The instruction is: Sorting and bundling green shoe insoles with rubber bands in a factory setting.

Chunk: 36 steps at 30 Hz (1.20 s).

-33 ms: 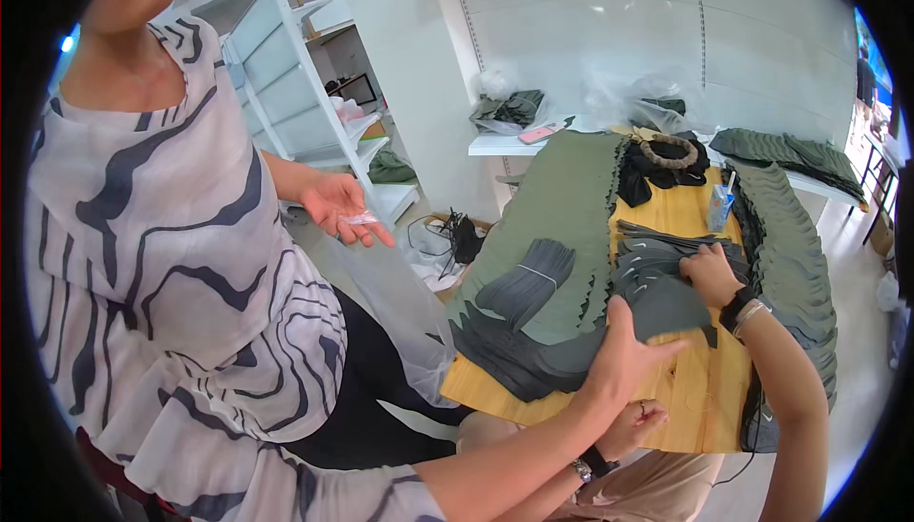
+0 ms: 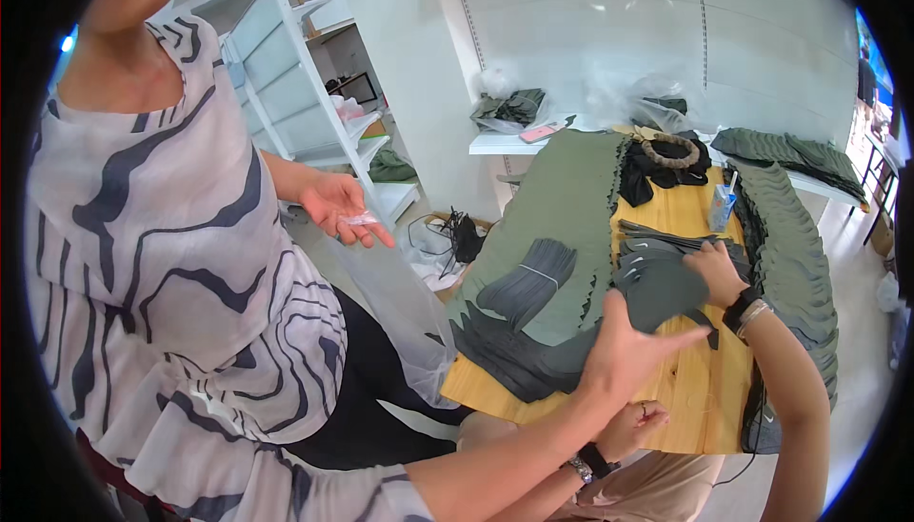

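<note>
My right hand (image 2: pixel 719 277), with a black band and bracelets at the wrist, pinches the edge of a dark grey fabric piece (image 2: pixel 657 291) on the wooden table. Under and behind it are more dark cut pieces (image 2: pixel 640 234), some with a small white mark. My left hand (image 2: pixel 635 430) rests by my lap at the table's near edge, fingers curled in, with nothing visible in them. Between my hands a co-worker's hand (image 2: pixel 624 355) reaches in from the left, thumb up and fingers stretched over the table. That person's other hand (image 2: pixel 347 210) holds a clear plastic bag (image 2: pixel 405 308).
Green fabric (image 2: pixel 581 179) covers the table's left part, bearing a tied grey bundle (image 2: pixel 528 282) and a fanned dark stack (image 2: pixel 509 360). A drink carton (image 2: pixel 721 208) and a black cloth bundle (image 2: pixel 643 179) stand farther back. Layered green pieces (image 2: pixel 785 236) line the right side.
The dark grey piece in my right hand has shifted slightly. The co-worker's near hand has moved a little up and right, its fingers reaching farther. My left hand stays put.
</note>
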Available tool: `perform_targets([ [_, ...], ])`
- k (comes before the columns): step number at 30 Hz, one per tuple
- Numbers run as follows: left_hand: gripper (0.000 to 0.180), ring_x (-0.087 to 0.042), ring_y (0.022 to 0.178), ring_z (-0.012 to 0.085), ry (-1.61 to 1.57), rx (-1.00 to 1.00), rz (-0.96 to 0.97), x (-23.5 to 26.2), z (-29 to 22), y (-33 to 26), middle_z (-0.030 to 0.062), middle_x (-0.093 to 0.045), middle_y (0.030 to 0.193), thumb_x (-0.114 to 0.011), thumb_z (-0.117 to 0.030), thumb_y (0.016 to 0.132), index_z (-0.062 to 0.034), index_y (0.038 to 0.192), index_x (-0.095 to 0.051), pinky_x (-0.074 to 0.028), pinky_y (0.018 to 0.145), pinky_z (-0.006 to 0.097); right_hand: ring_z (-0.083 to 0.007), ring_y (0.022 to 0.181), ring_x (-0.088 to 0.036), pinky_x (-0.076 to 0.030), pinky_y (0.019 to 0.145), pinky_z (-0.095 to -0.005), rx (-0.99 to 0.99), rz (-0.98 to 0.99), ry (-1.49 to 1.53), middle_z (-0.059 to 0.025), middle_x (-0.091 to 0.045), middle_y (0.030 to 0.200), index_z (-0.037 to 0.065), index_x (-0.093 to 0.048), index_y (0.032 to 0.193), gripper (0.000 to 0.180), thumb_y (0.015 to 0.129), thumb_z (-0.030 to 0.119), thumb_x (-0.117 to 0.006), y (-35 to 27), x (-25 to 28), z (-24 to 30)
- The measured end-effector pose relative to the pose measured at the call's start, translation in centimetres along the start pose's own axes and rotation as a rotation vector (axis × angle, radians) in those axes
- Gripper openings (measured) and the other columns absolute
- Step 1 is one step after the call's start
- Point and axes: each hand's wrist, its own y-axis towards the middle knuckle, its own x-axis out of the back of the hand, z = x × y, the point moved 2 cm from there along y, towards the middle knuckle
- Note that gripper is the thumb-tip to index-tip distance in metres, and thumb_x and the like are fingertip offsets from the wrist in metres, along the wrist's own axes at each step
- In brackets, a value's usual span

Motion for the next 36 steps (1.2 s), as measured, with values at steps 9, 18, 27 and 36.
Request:
perform_targets([
  [9, 0.016, -0.052, 0.072, 0.0066, -0.013, 0.029, -0.001, -0.2, 0.3, -0.1, 0.0038, -0.061, 0.081, -0.053, -0.013, 0.09, 0.0006, 0.085, -0.061, -0.042, 0.065, 0.022, -0.0248, 0.085, -0.054, -0.039, 0.076, -0.0353, 0.123, -0.009, 0.168, -0.0049, -0.06, 0.087, 0.012, -0.058, 0.078, 0.022, 0.064, 0.025, -0.069, -0.4, 1.7, 0.5],
  [18, 0.015, -0.055, 0.072, 0.0112, -0.043, 0.005, -0.02, 0.4, -0.7, 0.1, 0.006, -0.062, 0.081, -0.055, -0.011, 0.088, 0.0013, 0.084, -0.062, -0.043, 0.066, 0.024, -0.0267, 0.081, -0.059, -0.045, 0.069, -0.0392, 0.155, 0.161, 0.144, -0.0062, -0.061, 0.075, 0.013, -0.06, 0.073, 0.01, 0.067, 0.02, -0.064, -1.6, -3.7, 0.8],
  [27, 0.015, -0.055, 0.072, 0.0093, -0.014, 0.01, -0.073, 1.0, -1.5, 1.0, 0.0054, -0.062, 0.078, -0.053, -0.009, 0.088, 0.002, 0.082, -0.062, -0.042, 0.067, 0.024, -0.0326, 0.078, -0.061, -0.046, 0.066, -0.0424, 0.014, 0.282, 0.191, -0.0117, -0.062, 0.075, 0.008, -0.057, 0.082, 0.034, 0.069, 0.036, -0.073, -1.1, -2.7, 3.0],
  [36, 0.015, -0.056, 0.075, 0.0089, 0.009, 0.048, -0.066, 0.8, -0.7, 0.8, 0.0051, -0.063, 0.079, -0.052, -0.008, 0.088, 0.002, 0.082, -0.061, -0.043, 0.07, 0.023, -0.0286, 0.075, -0.063, -0.049, 0.067, -0.0381, -0.148, 0.213, 0.466, -0.0107, -0.066, 0.074, 0.006, -0.068, 0.075, 0.017, 0.073, 0.023, -0.069, -0.9, -1.2, 0.7],
])
